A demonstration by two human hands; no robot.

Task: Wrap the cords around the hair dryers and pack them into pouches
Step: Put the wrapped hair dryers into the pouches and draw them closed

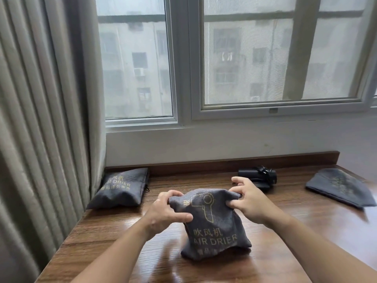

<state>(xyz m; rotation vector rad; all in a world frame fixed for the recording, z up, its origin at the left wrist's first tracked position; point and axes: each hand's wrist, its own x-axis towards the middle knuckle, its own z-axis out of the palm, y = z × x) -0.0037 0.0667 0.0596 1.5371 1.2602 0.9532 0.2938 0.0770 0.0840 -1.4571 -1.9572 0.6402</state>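
Gripping the top corners of the soft grey pouch (212,223) on the table (106,227), the left hand (165,211) and right hand (253,199) pinch limp cloth, probably weighted below by a dryer inside.

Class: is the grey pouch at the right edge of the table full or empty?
Empty, apparently: the right pouch lies flat and limp, while the pouch both hands grip bulges. Its inside is hidden.
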